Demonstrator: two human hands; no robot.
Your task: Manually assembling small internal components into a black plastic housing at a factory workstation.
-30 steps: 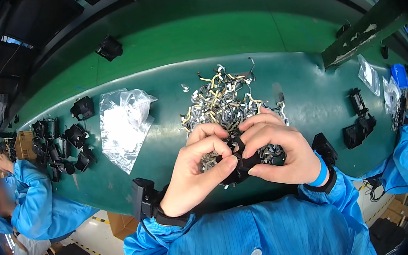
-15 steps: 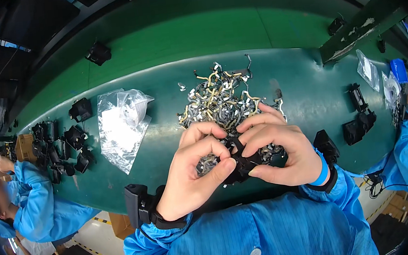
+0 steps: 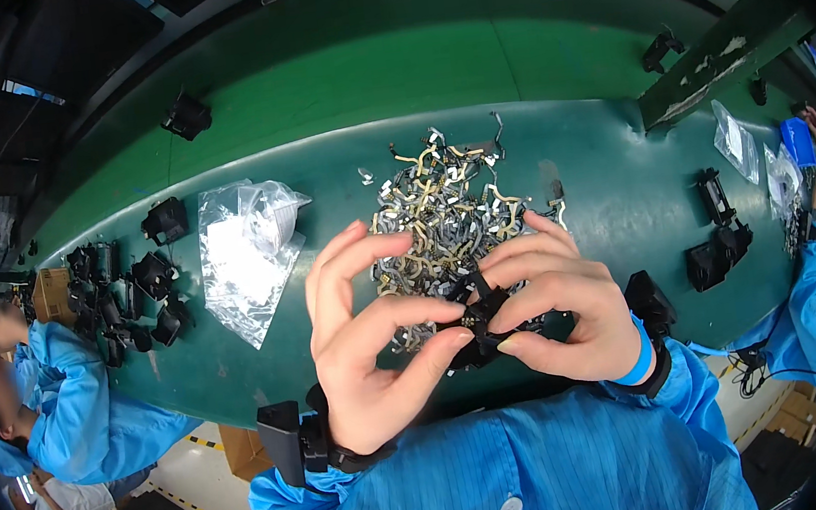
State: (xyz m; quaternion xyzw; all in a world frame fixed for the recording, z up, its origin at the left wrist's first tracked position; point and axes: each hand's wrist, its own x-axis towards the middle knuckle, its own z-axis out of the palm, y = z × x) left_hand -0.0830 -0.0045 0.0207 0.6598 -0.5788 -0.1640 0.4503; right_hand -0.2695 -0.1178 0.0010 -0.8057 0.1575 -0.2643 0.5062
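Note:
A small black plastic part point(image 3: 481, 313) with an upright tab is held between my two hands at the front of the bench. My right hand point(image 3: 576, 311) grips it from the right, with thumb and fingers closed round its side. From the left, the thumb and index fingertip of my left hand point(image 3: 367, 335) pinch at its edge, while the other fingers are raised and spread. Small metallic detail shows on the part near the left fingertips. Right behind the hands lies a heap of short cable assemblies point(image 3: 438, 206), yellow, grey and white.
A clear plastic bag point(image 3: 246, 263) lies left of the heap, with several black housings point(image 3: 151, 274) beyond it. More black parts point(image 3: 720, 255) rest at the right. A green post point(image 3: 724, 68) rises at the far right. Co-workers in blue sit at both ends point(image 3: 67, 395).
My left hand has turned, its middle and outer fingers lifting and spreading away from the part. My right hand keeps its hold, nearly still.

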